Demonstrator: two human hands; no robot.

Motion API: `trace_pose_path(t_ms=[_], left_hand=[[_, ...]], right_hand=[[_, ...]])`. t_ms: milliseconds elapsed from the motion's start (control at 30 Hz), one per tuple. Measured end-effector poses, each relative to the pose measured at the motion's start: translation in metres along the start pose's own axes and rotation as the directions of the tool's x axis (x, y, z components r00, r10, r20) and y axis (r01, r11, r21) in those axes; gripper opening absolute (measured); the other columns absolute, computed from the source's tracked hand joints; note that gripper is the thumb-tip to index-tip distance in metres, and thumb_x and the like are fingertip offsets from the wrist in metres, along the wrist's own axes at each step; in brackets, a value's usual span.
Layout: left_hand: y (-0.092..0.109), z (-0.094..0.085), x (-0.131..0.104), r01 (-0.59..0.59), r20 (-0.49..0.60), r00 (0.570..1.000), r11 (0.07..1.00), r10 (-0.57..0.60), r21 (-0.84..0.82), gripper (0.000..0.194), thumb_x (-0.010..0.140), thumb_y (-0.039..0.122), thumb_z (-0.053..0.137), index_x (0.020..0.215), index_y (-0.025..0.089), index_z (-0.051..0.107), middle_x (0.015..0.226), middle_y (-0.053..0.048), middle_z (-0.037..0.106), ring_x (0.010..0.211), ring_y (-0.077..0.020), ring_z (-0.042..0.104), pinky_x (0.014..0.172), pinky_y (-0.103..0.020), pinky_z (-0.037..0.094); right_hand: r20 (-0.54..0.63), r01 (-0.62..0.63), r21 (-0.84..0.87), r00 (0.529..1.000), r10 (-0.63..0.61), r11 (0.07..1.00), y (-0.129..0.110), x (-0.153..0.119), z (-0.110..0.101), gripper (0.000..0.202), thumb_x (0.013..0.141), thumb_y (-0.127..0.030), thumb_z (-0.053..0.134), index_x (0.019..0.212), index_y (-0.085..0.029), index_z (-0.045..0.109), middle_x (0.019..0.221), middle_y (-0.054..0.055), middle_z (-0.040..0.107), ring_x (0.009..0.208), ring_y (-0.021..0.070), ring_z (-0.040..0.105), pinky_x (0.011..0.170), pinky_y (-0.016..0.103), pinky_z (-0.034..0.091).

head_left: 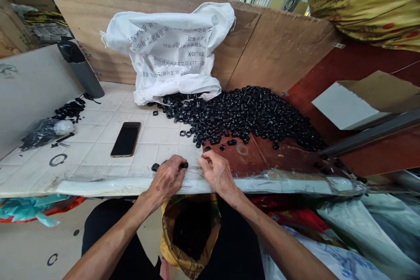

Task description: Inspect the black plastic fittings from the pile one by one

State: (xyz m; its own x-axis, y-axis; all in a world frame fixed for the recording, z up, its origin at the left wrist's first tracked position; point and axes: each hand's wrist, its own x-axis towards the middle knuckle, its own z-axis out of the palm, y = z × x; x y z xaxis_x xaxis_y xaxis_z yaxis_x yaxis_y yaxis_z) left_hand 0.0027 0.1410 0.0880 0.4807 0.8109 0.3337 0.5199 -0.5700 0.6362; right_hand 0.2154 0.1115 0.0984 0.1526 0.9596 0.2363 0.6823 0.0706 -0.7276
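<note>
My left hand (168,176) is closed at the table's front edge, its fingers round a small black plastic ring (184,165). Another black ring (155,167) lies just left of its knuckles. Close by on the right, my right hand (216,169) has thumb and fingertips pinched together; what they hold, if anything, is too small to make out. A single black piece (207,148) rests just beyond those fingertips. Behind both hands spreads a large heap of black plastic rings (249,113). Below the edge, between my knees, a yellow sack (167,245) gapes with a dark inside.
A white woven sack (177,52) leans on the wooden back board (272,39). On the left are a phone (126,139), a dark bottle (82,70) and a plastic bag (41,133). A cardboard box (348,103) and metal bar (370,133) stand right. Plastic wrap covers the front edge.
</note>
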Motion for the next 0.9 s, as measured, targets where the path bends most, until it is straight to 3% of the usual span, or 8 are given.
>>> trace_pose_path(t_ms=[67,167,267,433,567,667,767,900], left_hand=[[-0.007,-0.009,0.009,0.029,-0.025,0.999,0.979,-0.024,0.203,0.02,0.09,0.013,0.059,0.108,0.018,0.066,0.102,-0.008,0.072,0.094,-0.024,0.071,0.086,-0.037,0.058],[-0.011,-0.014,0.037,0.106,-0.057,0.994,0.898,-0.09,0.426,0.014,0.093,0.023,0.06,0.1,0.016,0.07,0.106,-0.014,0.071,0.105,-0.0313,0.067,0.091,-0.043,0.056],[-0.013,-0.008,0.076,0.175,-0.092,0.985,0.86,-0.148,0.48,0.019,0.095,0.022,0.057,0.106,0.012,0.07,0.11,-0.017,0.069,0.109,-0.0324,0.064,0.096,-0.043,0.053],[-0.021,0.005,0.118,0.204,0.006,0.972,0.86,-0.234,0.468,0.022,0.093,0.018,0.058,0.11,0.016,0.07,0.115,-0.014,0.07,0.108,-0.0299,0.063,0.091,-0.039,0.053],[-0.028,0.004,0.116,0.16,0.035,0.98,0.876,-0.197,0.456,0.019,0.091,0.017,0.06,0.107,0.016,0.071,0.111,-0.012,0.072,0.111,-0.0288,0.063,0.093,-0.037,0.052],[-0.028,0.003,0.104,0.149,-0.013,0.987,0.904,-0.157,0.402,0.016,0.085,0.017,0.065,0.1,0.015,0.07,0.097,-0.012,0.073,0.103,-0.0289,0.067,0.088,-0.038,0.054],[-0.021,0.008,0.088,0.123,-0.069,0.992,0.968,-0.11,0.22,0.018,0.081,0.016,0.066,0.099,0.016,0.067,0.084,-0.007,0.072,0.082,-0.0238,0.069,0.078,-0.035,0.055],[-0.008,0.021,0.071,0.057,-0.063,0.996,0.998,-0.059,-0.027,0.021,0.078,0.013,0.064,0.098,0.019,0.066,0.073,0.001,0.068,0.063,-0.0157,0.065,0.065,-0.029,0.052]], right_hand=[[-0.118,0.051,-0.156,0.991,-0.07,0.986,0.018,0.014,-0.003,0.012,0.09,-0.028,0.06,0.095,-0.02,0.067,0.091,0.009,0.071,0.079,0.0236,0.067,0.076,0.034,0.052],[-0.116,0.086,-0.288,0.985,-0.124,0.954,0.042,0.029,-0.001,0.019,0.088,-0.022,0.059,0.104,-0.017,0.068,0.105,0.015,0.068,0.091,0.0281,0.066,0.081,0.038,0.053],[-0.074,0.158,-0.318,0.979,-0.191,0.935,0.054,0.034,0.007,0.018,0.091,-0.019,0.055,0.104,-0.018,0.067,0.103,0.013,0.066,0.092,0.0273,0.065,0.083,0.037,0.053],[-0.099,0.225,-0.274,0.961,-0.26,0.935,0.055,0.029,0.013,0.011,0.091,-0.019,0.056,0.097,-0.02,0.064,0.095,0.01,0.066,0.087,0.0247,0.064,0.081,0.035,0.053],[-0.083,0.262,-0.112,0.959,-0.271,0.959,0.049,0.026,0.01,0.012,0.087,-0.019,0.059,0.098,-0.019,0.065,0.085,0.005,0.066,0.072,0.0194,0.062,0.069,0.03,0.051],[-0.091,0.202,0.049,0.976,-0.197,0.978,0.044,0.028,0.006,0.012,0.086,-0.022,0.062,0.095,-0.019,0.069,0.083,0.004,0.068,0.067,0.0167,0.061,0.063,0.027,0.05],[-0.07,0.102,0.235,0.994,-0.088,0.967,0.041,0.029,0.001,0.017,0.086,-0.027,0.066,0.098,-0.019,0.074,0.091,0.005,0.072,0.072,0.0161,0.064,0.065,0.026,0.051],[-0.004,0.014,0.372,1.0,-0.013,0.928,0.038,0.028,-0.006,0.024,0.084,-0.032,0.07,0.104,-0.019,0.077,0.089,0.003,0.073,0.073,0.016,0.064,0.066,0.027,0.053]])
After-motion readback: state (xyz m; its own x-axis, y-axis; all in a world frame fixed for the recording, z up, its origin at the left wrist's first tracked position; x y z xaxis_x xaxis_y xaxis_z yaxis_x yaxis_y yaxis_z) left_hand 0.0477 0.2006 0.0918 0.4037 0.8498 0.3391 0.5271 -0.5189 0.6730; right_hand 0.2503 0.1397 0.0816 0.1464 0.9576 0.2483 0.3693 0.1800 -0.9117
